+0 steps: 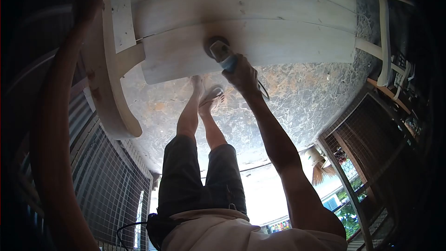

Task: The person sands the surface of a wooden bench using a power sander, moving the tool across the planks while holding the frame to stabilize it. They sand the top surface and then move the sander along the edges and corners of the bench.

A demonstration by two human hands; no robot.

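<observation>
My right hand (pixel 242 75) is wrapped around an angle grinder (pixel 222 55) with a blue body. The grinder's dark round disc (pixel 211 46) is against, or very close to, the front plank of a pale wooden bench seat (pixel 297 42). Brownish smudges or shadow lie on the planks around the disc. My left hand (pixel 90 4) is up at the far left, beside the bench's thick wooden armrest (pixel 103 83), and seems to touch it. One digit is stretched along the wood; the other fingers are lost in the dark.
My sandalled foot (pixel 213 96) and other foot stand on the mottled floor (pixel 297 88) just below the seat edge. A cord hangs by the grinder. Wire-mesh panels (pixel 111 176) stand at both sides. A second curved wooden arm (pixel 384 42) and a straw broom (pixel 320 172) are at right.
</observation>
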